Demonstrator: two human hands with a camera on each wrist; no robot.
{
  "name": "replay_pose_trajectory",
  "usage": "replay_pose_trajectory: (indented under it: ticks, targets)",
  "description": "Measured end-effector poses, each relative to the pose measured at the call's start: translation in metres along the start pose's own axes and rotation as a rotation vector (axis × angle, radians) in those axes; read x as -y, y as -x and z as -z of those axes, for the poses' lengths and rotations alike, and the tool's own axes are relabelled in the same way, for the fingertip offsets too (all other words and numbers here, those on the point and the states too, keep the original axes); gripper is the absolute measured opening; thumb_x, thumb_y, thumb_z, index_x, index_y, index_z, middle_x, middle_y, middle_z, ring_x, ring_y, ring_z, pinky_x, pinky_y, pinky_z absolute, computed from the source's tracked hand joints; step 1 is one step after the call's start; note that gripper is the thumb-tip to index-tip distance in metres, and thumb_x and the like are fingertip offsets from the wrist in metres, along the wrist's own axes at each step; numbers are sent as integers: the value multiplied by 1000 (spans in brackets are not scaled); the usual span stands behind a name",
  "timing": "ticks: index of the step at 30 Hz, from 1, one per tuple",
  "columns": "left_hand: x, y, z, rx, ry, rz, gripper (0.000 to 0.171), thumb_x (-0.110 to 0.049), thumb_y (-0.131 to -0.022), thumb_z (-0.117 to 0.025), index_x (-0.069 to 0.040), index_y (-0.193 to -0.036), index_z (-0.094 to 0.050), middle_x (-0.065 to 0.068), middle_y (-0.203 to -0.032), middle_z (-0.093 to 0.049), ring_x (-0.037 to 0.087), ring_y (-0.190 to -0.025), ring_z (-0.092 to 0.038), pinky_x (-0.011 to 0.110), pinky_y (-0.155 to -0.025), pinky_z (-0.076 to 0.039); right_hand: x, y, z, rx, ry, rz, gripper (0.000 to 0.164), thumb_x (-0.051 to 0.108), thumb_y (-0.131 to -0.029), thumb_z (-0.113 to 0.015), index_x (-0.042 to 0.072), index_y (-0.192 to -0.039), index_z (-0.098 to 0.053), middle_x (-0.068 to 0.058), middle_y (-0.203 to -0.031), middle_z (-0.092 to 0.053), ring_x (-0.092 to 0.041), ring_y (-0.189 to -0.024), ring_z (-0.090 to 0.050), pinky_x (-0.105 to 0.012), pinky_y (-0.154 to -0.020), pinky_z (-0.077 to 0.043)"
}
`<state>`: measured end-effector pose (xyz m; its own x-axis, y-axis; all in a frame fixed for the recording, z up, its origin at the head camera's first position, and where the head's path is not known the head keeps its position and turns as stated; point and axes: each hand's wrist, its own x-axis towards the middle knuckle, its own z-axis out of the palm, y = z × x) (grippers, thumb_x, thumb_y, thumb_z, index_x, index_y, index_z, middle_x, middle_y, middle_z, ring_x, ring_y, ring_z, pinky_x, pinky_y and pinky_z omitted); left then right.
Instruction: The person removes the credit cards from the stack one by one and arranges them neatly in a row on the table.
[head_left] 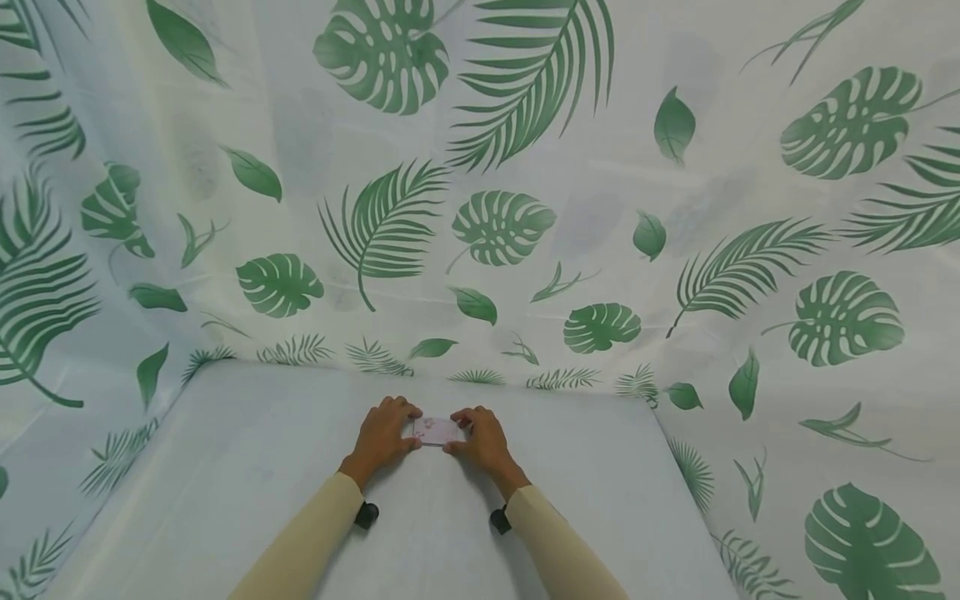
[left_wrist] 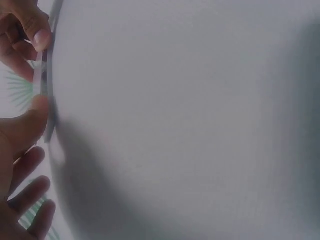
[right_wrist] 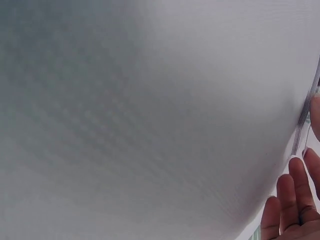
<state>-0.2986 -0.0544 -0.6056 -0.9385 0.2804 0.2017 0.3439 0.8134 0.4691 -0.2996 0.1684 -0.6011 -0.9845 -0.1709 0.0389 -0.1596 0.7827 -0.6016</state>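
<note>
A small flat rectangular thing, pale pink with a floral print (head_left: 435,431), lies between the two hands low over the white surface. My left hand (head_left: 384,437) holds its left end, thumb at the near edge and fingers toward the far edge. At the other end my right hand (head_left: 487,442) grips it the same way. Seen edge-on in the left wrist view, the pink thing (left_wrist: 49,82) is thin, with a darker band along its side. The right wrist view catches only a lined edge of it (right_wrist: 300,127), beside the right hand's fingers (right_wrist: 286,195).
A white-covered surface (head_left: 300,508) spreads under both arms. White sheeting printed with green leaves (head_left: 502,229) rises behind it and along both sides. Each wrist carries a small black device, one at the left wrist (head_left: 367,515) and one at the right (head_left: 500,521).
</note>
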Motion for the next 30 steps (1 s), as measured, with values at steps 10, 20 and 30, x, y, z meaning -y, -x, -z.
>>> replay_pose_trajectory:
  ticks: [10, 20, 30]
  targets:
    - [-5, -1, 20, -4, -5, -11, 53, -26, -79, -95, -10, -125, -75, 8, -119, -72, 29, -114, -61, 52, -99, -52, 9, 1, 4, -35, -36, -3, 52, 23, -80, -94, 15, -127, -74, 0, -106, -70, -18, -101, -60, -37, -89, -49]
    - [5, 6, 29, -58, -38, -38, 53, -29, -76, -97, -12, -122, -76, 6, -114, -73, 28, -111, -62, 51, -96, -53, 22, 3, 0, -66, -42, 60, 51, 23, -79, -95, 12, -124, -76, -1, -103, -71, -17, -97, -60, -35, -86, -50]
    - [14, 23, 42, -66, -64, -28, 53, -28, -76, -97, -13, -122, -76, 6, -115, -73, 27, -110, -61, 50, -96, -53, 38, 8, -10, -62, -53, 72, 51, 24, -78, -96, 15, -124, -77, -1, -105, -73, -18, -99, -63, -32, -85, -50]
